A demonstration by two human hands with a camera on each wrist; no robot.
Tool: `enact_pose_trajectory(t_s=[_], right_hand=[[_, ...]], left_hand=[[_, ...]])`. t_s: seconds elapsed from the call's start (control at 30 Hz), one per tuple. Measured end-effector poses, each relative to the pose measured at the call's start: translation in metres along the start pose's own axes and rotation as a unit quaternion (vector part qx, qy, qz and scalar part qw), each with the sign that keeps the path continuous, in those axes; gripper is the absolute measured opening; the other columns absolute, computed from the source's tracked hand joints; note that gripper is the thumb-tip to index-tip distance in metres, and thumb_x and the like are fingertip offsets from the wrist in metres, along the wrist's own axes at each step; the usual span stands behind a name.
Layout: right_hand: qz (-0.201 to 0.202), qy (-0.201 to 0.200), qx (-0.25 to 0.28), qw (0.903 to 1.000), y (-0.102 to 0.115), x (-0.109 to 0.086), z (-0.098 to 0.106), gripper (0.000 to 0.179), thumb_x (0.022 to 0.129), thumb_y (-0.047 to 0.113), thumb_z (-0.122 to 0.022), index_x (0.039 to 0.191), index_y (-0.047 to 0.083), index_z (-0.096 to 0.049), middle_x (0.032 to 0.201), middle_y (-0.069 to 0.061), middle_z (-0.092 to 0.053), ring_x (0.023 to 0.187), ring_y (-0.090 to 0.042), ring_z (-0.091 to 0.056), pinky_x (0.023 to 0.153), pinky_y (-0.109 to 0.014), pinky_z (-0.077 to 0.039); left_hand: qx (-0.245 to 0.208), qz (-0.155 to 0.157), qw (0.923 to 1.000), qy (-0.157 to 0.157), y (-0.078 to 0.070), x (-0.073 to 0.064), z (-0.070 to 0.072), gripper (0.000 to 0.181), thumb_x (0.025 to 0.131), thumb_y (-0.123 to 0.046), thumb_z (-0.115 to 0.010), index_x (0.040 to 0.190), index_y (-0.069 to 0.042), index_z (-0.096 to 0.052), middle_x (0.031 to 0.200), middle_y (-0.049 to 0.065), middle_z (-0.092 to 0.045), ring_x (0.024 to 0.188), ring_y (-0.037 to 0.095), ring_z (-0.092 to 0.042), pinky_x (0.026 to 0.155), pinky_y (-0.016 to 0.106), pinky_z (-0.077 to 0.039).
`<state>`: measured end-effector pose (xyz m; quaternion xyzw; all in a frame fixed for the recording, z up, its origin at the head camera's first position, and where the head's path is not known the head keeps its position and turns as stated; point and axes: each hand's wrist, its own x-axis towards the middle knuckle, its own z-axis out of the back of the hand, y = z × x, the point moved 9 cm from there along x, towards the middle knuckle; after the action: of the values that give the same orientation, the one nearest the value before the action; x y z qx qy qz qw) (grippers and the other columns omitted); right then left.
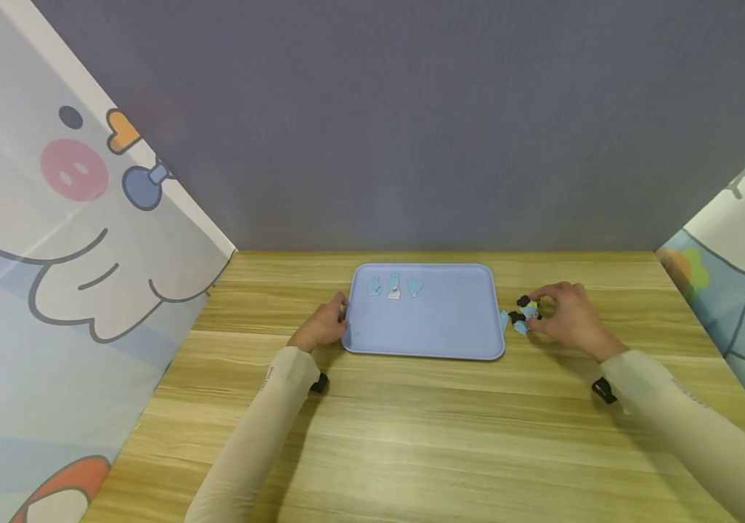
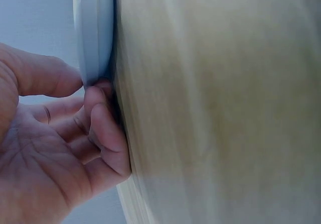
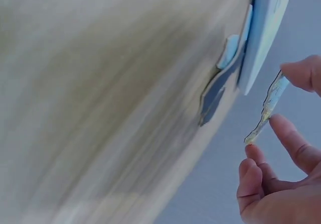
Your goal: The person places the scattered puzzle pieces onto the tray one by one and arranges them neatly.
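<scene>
A light-blue tray (image 1: 425, 327) lies on the table. My left hand (image 1: 325, 322) grips its left rim, thumb against the edge and curled fingers low beside the table in the left wrist view. To the tray's right, my right hand (image 1: 567, 317) pinches a thin, irregular puzzle piece (image 3: 268, 106) with pale blue and yellow on it, lifted off the table. Below it, flat on the wood, lie a dark puzzle piece (image 3: 215, 96) and a light-blue one (image 3: 228, 51), close to the tray's right edge. Fingers partly hide this small pile in the head view.
Three light-blue pieces, one pointed piece (image 1: 414, 288) among them, lie in a row at the tray's upper left. The wooden table (image 1: 412, 436) meets a grey panel (image 1: 412, 131) behind. Cartoon-printed cloths (image 1: 85, 240) stand at both sides.
</scene>
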<state>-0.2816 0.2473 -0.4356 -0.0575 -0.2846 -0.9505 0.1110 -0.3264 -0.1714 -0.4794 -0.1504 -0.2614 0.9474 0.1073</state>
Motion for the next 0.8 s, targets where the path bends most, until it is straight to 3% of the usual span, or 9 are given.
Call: enact_pose_trajectory(t_s=[0.27, 0.53, 0.67, 0.8], right_hand=[[0.022, -0.030, 0.042, 0.9984, 0.011, 0.001, 0.014, 0.038, 0.078, 0.006, -0.071, 0.114, -0.001, -0.061, 0.114, -0.026, -0.053, 0.096, -0.040, -0.040, 0.074, -0.051, -0.035], [0.018, -0.005, 0.020, 0.9996, 0.006, 0.008, 0.009, 0.038, 0.080, 0.012, -0.073, 0.114, -0.003, -0.061, 0.112, -0.027, -0.055, 0.097, -0.040, -0.041, 0.078, -0.052, -0.034], [0.040, -0.010, 0.008, 0.9991, 0.005, 0.022, 0.006, 0.040, 0.080, 0.012, -0.074, 0.112, -0.008, -0.061, 0.109, -0.029, -0.058, 0.098, -0.044, -0.047, 0.084, -0.054, -0.029], [0.024, 0.007, 0.003, 0.9997, -0.003, 0.041, -0.001, 0.045, 0.081, 0.018, -0.073, 0.114, -0.010, -0.059, 0.112, -0.032, -0.056, 0.103, -0.048, -0.044, 0.090, -0.056, -0.026]], left_hand=[[-0.002, -0.002, 1.0000, 0.006, 0.001, 0.001, -0.002, 0.033, 0.091, -0.006, -0.054, 0.122, -0.006, -0.040, 0.091, 0.010, -0.056, 0.074, 0.023, -0.054, 0.064, 0.033, -0.046], [-0.004, 0.000, 1.0000, 0.007, 0.001, 0.002, 0.000, 0.033, 0.091, -0.006, -0.053, 0.122, -0.006, -0.040, 0.091, 0.010, -0.057, 0.074, 0.023, -0.054, 0.064, 0.033, -0.046], [-0.007, 0.002, 0.9999, 0.009, 0.000, 0.002, 0.000, 0.033, 0.091, -0.006, -0.053, 0.122, -0.006, -0.040, 0.091, 0.011, -0.057, 0.075, 0.023, -0.055, 0.065, 0.033, -0.046], [-0.011, -0.001, 0.9999, 0.012, 0.000, 0.002, -0.001, 0.033, 0.091, -0.005, -0.054, 0.122, -0.005, -0.040, 0.091, 0.011, -0.057, 0.074, 0.023, -0.055, 0.065, 0.033, -0.046]])
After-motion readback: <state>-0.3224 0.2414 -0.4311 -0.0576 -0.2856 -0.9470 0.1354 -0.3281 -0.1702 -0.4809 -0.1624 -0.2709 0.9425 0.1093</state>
